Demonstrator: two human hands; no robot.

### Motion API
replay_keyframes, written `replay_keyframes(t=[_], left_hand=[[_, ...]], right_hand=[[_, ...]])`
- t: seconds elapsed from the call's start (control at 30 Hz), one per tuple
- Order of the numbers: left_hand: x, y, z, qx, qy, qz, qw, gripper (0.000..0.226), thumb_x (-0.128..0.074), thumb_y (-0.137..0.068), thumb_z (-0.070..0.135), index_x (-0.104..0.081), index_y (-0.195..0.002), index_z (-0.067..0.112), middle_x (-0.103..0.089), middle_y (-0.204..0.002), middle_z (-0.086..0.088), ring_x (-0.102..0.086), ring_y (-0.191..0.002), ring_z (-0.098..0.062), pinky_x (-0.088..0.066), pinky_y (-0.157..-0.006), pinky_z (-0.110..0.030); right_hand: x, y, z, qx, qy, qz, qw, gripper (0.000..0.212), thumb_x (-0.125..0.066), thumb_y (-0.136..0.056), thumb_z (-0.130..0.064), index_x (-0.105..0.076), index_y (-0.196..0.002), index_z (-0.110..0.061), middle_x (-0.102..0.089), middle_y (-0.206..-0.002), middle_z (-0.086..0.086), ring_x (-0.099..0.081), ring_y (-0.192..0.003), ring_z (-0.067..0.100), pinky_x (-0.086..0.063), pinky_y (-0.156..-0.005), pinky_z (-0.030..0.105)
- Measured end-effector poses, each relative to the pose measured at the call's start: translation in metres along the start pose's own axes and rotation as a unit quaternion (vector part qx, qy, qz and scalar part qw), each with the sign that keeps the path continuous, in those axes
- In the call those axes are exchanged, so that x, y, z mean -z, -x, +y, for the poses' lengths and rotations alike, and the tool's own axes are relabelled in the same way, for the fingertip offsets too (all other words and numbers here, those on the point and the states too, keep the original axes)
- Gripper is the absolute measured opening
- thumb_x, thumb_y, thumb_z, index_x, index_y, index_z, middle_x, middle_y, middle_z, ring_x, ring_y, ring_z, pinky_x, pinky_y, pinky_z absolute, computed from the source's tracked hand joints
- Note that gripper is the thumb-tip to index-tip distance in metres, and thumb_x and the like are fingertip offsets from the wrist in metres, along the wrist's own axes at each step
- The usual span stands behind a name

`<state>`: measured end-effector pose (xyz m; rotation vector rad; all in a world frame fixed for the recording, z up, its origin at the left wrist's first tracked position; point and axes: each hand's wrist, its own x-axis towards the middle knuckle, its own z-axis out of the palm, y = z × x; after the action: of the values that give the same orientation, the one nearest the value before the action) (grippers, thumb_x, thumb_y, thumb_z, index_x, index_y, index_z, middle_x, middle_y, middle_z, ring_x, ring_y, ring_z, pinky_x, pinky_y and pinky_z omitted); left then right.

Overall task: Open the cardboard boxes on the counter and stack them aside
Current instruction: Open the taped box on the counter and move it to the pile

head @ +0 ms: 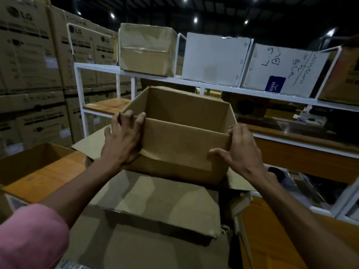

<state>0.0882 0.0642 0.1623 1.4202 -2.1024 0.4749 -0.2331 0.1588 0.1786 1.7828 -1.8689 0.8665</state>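
An open brown cardboard box (180, 144) is held up in the middle of the view, its top open and its inside empty. My left hand (123, 138) grips its near left corner, fingers hooked over the rim. My right hand (240, 150) clasps the near right corner, thumb on the front wall. Below it lie flattened cardboard pieces (155, 202) over the counter. Another open box (33, 169) rests at the left, partly cut off.
A white metal shelf (194, 82) stands behind, holding a taped brown box (145, 49) and two white boxes (215, 59). Tall stacks of printed cartons (29, 65) fill the left. A wooden counter (303, 158) runs along the right.
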Motion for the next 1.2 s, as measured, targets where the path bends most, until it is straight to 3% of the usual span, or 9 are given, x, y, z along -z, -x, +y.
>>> replay_keyframes(t=[0.1, 0.2, 0.33, 0.43, 0.6, 0.8, 1.0, 1.2], left_hand=[[-0.011, 0.015, 0.005, -0.014, -0.09, -0.204, 0.975, 0.122, -0.078, -0.077, 0.045, 0.012, -0.157, 0.026, 0.006, -0.16, -0.013, 0.013, -0.147, -0.05, -0.012, -0.103, -0.084], [-0.031, 0.03, 0.009, -0.013, -0.086, -0.374, 0.924, 0.132, -0.079, -0.074, 0.056, 0.02, -0.157, 0.026, 0.022, -0.166, -0.006, 0.028, -0.147, -0.043, 0.004, -0.107, -0.081], [-0.046, 0.04, 0.028, -0.038, -0.006, -0.438, 0.898, 0.117, -0.07, -0.08, 0.06, 0.009, -0.159, 0.024, 0.013, -0.168, -0.001, 0.02, -0.151, -0.037, 0.003, -0.112, -0.076], [-0.052, 0.045, 0.051, -0.069, 0.048, -0.394, 0.915, 0.099, -0.063, -0.087, 0.056, -0.005, -0.16, 0.025, 0.002, -0.169, 0.0, 0.013, -0.153, -0.033, 0.001, -0.113, -0.073], [-0.068, 0.06, 0.108, -0.123, 0.132, -0.227, 0.957, 0.067, -0.054, -0.095, 0.044, -0.027, -0.154, 0.027, -0.017, -0.166, -0.001, -0.001, -0.153, -0.029, -0.013, -0.117, -0.069], [-0.072, 0.078, 0.218, -0.24, 0.191, -0.091, 0.947, 0.059, -0.06, -0.087, 0.036, -0.047, -0.142, 0.018, -0.039, -0.153, -0.011, -0.025, -0.146, -0.036, -0.031, -0.11, -0.064], [-0.065, 0.105, 0.355, -0.331, 0.202, -0.083, 0.918, 0.074, -0.069, -0.073, 0.032, -0.044, -0.142, 0.019, -0.041, -0.15, -0.013, -0.03, -0.141, -0.039, -0.033, -0.107, -0.06], [-0.049, 0.137, 0.502, -0.384, 0.216, -0.104, 0.892, 0.074, -0.066, -0.082, 0.036, -0.039, -0.148, 0.017, -0.032, -0.157, -0.015, -0.022, -0.146, -0.039, -0.027, -0.113, -0.063]], right_hand=[[-0.01, 0.008, 0.003, -0.013, 0.036, -0.129, 0.991, 0.041, -0.068, -0.082, -0.062, -0.052, -0.096, -0.028, -0.045, -0.133, 0.007, -0.028, -0.134, 0.029, -0.042, -0.101, 0.047], [-0.029, 0.021, 0.004, -0.024, 0.039, -0.252, 0.967, 0.033, -0.058, -0.087, -0.065, -0.053, -0.093, -0.033, -0.05, -0.125, 0.003, -0.037, -0.125, 0.027, -0.042, -0.096, 0.046], [-0.05, 0.043, 0.001, -0.009, 0.033, -0.338, 0.94, 0.034, -0.053, -0.091, -0.061, -0.055, -0.105, -0.031, -0.052, -0.122, 0.002, -0.043, -0.118, 0.024, -0.045, -0.096, 0.046], [-0.058, 0.059, 0.001, 0.002, 0.014, -0.338, 0.941, 0.034, -0.051, -0.094, -0.057, -0.056, -0.111, -0.028, -0.052, -0.124, 0.003, -0.045, -0.117, 0.024, -0.045, -0.096, 0.045], [-0.054, 0.087, 0.016, -0.028, -0.053, -0.247, 0.967, 0.04, -0.052, -0.094, -0.057, -0.054, -0.123, -0.03, -0.049, -0.132, -0.003, -0.044, -0.123, 0.02, -0.044, -0.101, 0.043], [-0.015, 0.139, 0.067, -0.066, -0.092, -0.127, 0.986, 0.041, -0.054, -0.096, -0.048, -0.053, -0.127, -0.022, -0.05, -0.13, 0.002, -0.045, -0.119, 0.019, -0.044, -0.098, 0.038], [0.049, 0.214, 0.159, -0.143, -0.064, -0.059, 0.986, 0.037, -0.059, -0.097, -0.041, -0.053, -0.128, -0.021, -0.053, -0.129, 0.004, -0.046, -0.119, 0.019, -0.04, -0.097, 0.034], [0.131, 0.305, 0.266, -0.24, -0.013, -0.04, 0.97, 0.041, -0.055, -0.097, -0.046, -0.057, -0.127, -0.017, -0.055, -0.129, 0.006, -0.048, -0.119, 0.025, -0.038, -0.094, 0.034]])
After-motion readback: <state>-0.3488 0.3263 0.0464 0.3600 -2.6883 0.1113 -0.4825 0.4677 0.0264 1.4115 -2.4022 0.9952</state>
